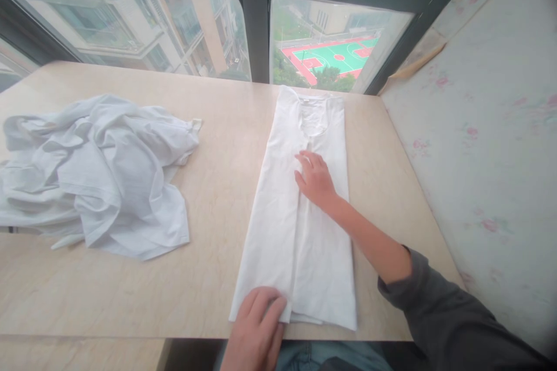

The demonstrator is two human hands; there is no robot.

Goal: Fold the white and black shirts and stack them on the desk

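Observation:
A white garment point(272, 226) lies folded into a long narrow shape, its neckline toward the window and its hem close to the front edge. My left hand point(257, 324) has its fingers closed on the hem at the lower left corner. Over the upper middle of the garment, beside the front opening, is my right hand point(317, 181), palm down with its fingers apart. A rumpled pile of white cloth point(126, 179) sits at the left, apart from the folded garment.
The pale tabletop point(217, 185) reaches back to a dark-framed window point(260, 35). A wall with flowered paper point(491, 156) slants along the right side. My legs are below the front edge.

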